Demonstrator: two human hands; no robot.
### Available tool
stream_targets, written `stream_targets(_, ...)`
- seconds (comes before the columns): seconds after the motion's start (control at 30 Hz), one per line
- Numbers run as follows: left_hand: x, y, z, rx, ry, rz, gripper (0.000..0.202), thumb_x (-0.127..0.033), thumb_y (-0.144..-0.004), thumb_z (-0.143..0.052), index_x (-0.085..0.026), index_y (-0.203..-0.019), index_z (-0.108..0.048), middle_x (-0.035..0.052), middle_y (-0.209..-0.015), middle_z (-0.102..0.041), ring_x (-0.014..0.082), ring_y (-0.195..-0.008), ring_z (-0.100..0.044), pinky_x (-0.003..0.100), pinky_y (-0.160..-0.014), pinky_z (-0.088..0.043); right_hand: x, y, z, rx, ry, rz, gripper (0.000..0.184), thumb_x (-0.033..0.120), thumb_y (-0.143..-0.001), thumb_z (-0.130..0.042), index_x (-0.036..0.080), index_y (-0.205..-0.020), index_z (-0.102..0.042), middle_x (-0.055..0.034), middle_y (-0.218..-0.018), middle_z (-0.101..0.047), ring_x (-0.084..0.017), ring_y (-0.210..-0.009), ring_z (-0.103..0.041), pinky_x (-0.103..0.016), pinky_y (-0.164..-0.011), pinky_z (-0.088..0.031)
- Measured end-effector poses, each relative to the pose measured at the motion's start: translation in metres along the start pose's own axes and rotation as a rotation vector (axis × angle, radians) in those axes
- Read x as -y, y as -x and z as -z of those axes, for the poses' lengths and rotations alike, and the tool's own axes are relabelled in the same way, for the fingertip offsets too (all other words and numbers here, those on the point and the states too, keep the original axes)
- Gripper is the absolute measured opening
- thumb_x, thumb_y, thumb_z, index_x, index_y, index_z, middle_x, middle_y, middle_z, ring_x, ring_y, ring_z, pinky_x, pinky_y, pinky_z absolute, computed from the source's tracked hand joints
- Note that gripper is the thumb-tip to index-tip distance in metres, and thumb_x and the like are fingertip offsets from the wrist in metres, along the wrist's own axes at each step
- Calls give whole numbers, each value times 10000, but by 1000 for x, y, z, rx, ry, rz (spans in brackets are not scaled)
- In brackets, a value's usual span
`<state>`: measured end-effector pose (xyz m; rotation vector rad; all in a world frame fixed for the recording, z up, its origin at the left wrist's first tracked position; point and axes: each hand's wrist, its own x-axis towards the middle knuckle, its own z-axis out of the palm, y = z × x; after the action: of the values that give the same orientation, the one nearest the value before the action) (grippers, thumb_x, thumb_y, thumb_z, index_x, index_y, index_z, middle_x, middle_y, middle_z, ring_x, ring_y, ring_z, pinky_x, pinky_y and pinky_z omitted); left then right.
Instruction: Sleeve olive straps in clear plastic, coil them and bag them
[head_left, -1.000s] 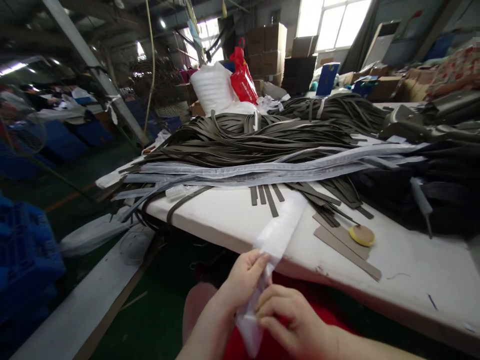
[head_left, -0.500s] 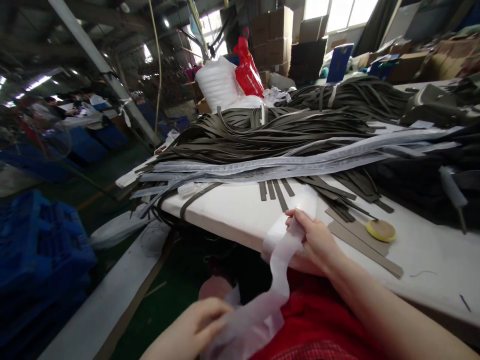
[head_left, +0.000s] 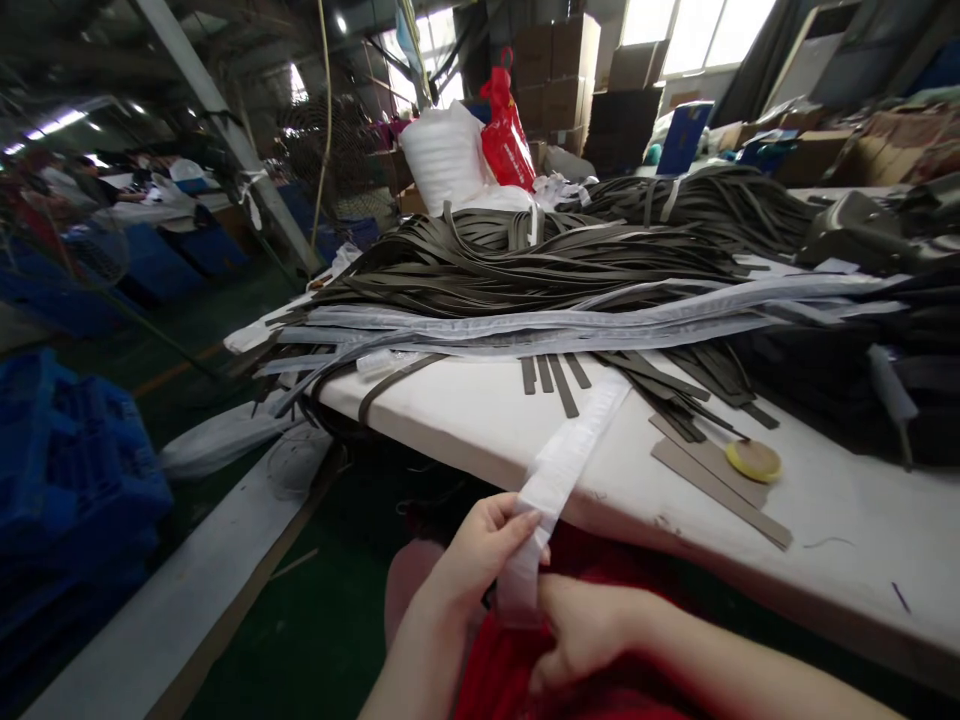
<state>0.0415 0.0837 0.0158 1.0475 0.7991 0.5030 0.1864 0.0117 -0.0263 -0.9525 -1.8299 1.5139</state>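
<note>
A long white translucent strip [head_left: 574, 450] runs from the white table [head_left: 480, 420] down over its near edge to my lap. My left hand [head_left: 480, 550] pinches the strip just below the table edge, thumb on top. My right hand [head_left: 581, 625] is closed low on the strip's lower end, over my red garment [head_left: 495, 670]. A big heap of dark olive straps [head_left: 540, 265] lies on the table beyond, with pale grey-white strips [head_left: 600, 325] laid across its front.
A small yellow tape roll [head_left: 754, 460] and flat brown strips [head_left: 712, 475] lie on the table at right. Dark material [head_left: 847, 375] is piled far right. A red bag [head_left: 506, 135] and white sack [head_left: 442, 160] stand behind. Blue crates [head_left: 67, 470] sit on the floor at left.
My right hand came back from the table edge down to my lap. My left hand rose from my lap to pinch the strip near the table edge. The strip is now pulled straighter.
</note>
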Motion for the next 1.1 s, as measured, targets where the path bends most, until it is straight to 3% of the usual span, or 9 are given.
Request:
stream_targets(0.1,-7,27,17,151,-77,34,412,-502,-762,-749,-99,-842,-710,73,-695,-701,147,-599,-640,232,-607,-491,12,-3,35,-93,-548,-61,647,481,-608,-820,191,-1161,-650,-87,-1090,-707,-256,-962,-671,-376,-866,-531)
stream_targets(0.2,-4,44,34,289,-222,148,379,-484,-806,-707,-106,-820,-729,90,-739,-720,178,-666,-674,266,-673,-516,20,-11,61,-492,-823,-124,500,555,-780,-671,203,-1135,-661,-106,-1110,-712,-263,-1030,-662,-419,-923,-508)
stream_targets(0.27,4,44,41,221,-349,133,349,-468,-828,-683,-129,-885,-745,103,-852,-742,210,-784,-691,299,-752,-528,22,-15,66,-656,-736,-193,397,556,-847,-603,191,-970,-701,-84,-964,-732,-240,-917,-677,-391,-860,-527)
stream_targets(0.33,13,38,43,19,-419,-6,390,-502,-843,-647,-158,-1000,-742,117,-1035,-733,243,-965,-673,333,-867,-514,22,-16,59,-567,-555,-214,394,549,-871,-591,175,-876,-714,-65,-876,-722,-215,-839,-666,-363,-828,-527)
stream_targets(0.4,22,29,37,-116,-391,-142,497,-585,-853,-589,-159,-1069,-727,126,-1122,-708,258,-1058,-640,345,-929,-492,21,-16,44,-310,-401,-183,405,538,-898,-567,165,-884,-726,-64,-890,-720,-210,-862,-657,-357,-857,-515)
stream_targets(0.53,30,18,15,-49,-172,-154,624,-669,-807,-594,-98,-1017,-729,133,-969,-729,247,-886,-673,315,-782,-525,12,-12,13,2,-183,-202,386,482,-941,-510,153,-879,-701,-69,-890,-714,-216,-844,-651,-364,-824,-521)
stream_targets(0.7,35,18,0,-315,-133,-220,428,-517,-780,-716,-97,-853,-751,108,-851,-739,212,-781,-662,300,-730,-514,2,-2,20,-29,25,-232,290,424,-893,-589,153,-946,-678,-79,-915,-712,-233,-847,-655,-369,-799,-535)
stream_targets(0.83,35,22,5,-291,-199,-263,342,-450,-797,-721,-110,-815,-759,100,-853,-743,201,-775,-664,298,-739,-518,9,6,45,-268,45,-164,432,418,-856,-654,188,-1219,-611,-95,-1109,-695,-248,-1007,-649,-371,-898,-530)
stream_targets(1.1,43,20,2,-180,-133,-212,342,-435,-742,-786,-95,-770,-756,89,-764,-731,183,-703,-655,278,-681,-504,16,2,46,-278,73,-127,263,393,-896,-605,188,-780,-723,-39,-745,-706,-170,-695,-628,-284,-685,-510)
